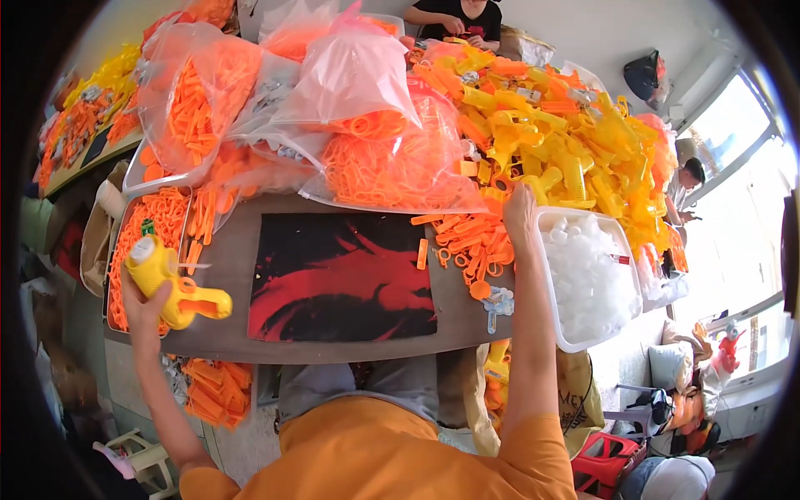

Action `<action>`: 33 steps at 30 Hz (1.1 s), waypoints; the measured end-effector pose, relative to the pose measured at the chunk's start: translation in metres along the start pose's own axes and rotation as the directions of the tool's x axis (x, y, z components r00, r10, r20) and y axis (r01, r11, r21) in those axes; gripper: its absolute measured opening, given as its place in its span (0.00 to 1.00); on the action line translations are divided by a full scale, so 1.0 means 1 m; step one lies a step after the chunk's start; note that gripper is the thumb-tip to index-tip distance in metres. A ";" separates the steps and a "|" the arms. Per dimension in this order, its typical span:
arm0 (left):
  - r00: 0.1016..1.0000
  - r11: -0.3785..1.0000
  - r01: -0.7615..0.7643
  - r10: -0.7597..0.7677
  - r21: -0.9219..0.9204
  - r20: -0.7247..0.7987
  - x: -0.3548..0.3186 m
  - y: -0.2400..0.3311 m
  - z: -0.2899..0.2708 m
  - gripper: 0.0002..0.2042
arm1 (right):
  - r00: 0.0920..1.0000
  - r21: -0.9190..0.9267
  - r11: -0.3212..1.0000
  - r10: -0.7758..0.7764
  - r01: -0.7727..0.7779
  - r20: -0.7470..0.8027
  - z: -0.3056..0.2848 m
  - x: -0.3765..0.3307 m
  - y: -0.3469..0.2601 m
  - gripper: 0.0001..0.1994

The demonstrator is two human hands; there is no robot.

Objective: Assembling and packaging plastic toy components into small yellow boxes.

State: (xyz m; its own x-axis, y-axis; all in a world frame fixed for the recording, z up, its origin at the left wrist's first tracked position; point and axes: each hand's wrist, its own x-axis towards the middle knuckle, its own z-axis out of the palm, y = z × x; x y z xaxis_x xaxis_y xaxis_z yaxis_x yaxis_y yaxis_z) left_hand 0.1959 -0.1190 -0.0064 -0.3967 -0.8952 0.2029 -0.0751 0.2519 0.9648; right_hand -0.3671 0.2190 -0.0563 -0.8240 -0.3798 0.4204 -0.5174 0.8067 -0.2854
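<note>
A yellow toy gun with a white round end is gripped in my left hand. That hand is raised over a tray of small orange parts at the left end of the table. My right arm stretches forward past a white tub. At the front of the pile of yellow toy gun pieces, my right hand touches the parts. Its fingers are mostly hidden among them, so what it holds, if anything, does not show. Several orange strips and rings lie just left of my right forearm.
A black and red mat lies mid-table. Clear bags of orange parts crowd the back. At right stands the white tub of translucent white pieces. A small clear-blue piece lies near the front edge. Another person sits across the table.
</note>
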 end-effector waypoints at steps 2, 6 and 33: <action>0.991 0.995 0.060 -0.050 -0.075 0.123 -0.011 0.004 0.023 0.33 | 0.999 -0.118 0.992 0.037 -0.034 0.024 0.006 0.012 0.009 0.12; 0.978 0.983 0.124 -0.097 -0.138 0.185 -0.025 0.014 0.053 0.34 | 0.941 -0.456 0.889 0.129 0.030 0.313 0.017 0.029 0.006 0.14; 0.661 0.879 -0.474 0.323 0.043 0.677 -0.048 0.054 0.229 0.34 | 0.479 0.856 0.507 -0.728 -0.105 0.490 -0.108 -0.105 -0.159 0.35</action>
State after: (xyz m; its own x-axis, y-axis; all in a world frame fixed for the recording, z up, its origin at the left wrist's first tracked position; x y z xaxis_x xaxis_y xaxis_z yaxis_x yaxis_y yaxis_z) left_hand 0.0014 0.0218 -0.0026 -0.9058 -0.2620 0.3331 0.0825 0.6619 0.7450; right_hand -0.1734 0.1799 0.0374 -0.1310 -0.9913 -0.0132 -0.3730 0.0616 -0.9258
